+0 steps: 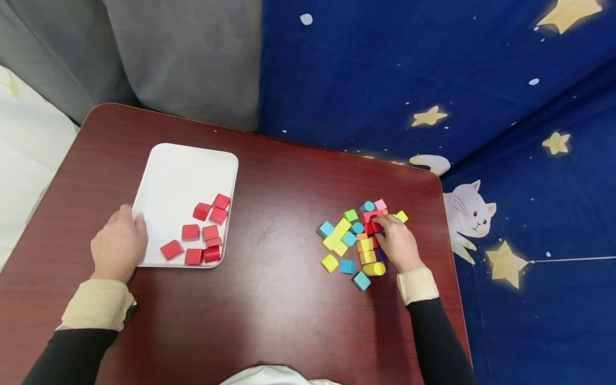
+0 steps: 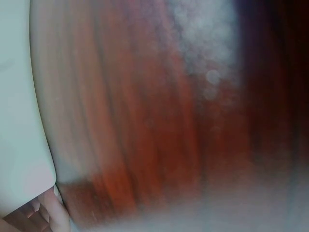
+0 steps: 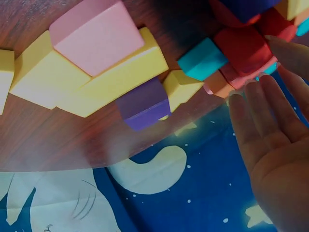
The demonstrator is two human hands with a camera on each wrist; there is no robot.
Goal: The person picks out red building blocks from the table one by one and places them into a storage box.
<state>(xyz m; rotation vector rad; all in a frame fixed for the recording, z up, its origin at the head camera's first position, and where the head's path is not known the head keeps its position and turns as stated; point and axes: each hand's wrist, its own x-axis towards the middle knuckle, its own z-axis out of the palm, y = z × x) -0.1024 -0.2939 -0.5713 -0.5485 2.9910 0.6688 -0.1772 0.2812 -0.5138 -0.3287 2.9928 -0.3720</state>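
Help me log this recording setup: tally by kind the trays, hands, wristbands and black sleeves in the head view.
White tray: 1
Hands: 2
Wristbands: 2
Black sleeves: 2
Total: 7

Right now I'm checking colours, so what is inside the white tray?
Only red blocks show inside the white tray, grouped toward its near and right sides. The left hand covers part of its left edge, so that strip cannot be seen.

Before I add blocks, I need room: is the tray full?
Partly full: the tray holds red blocks, but its far end is bare.
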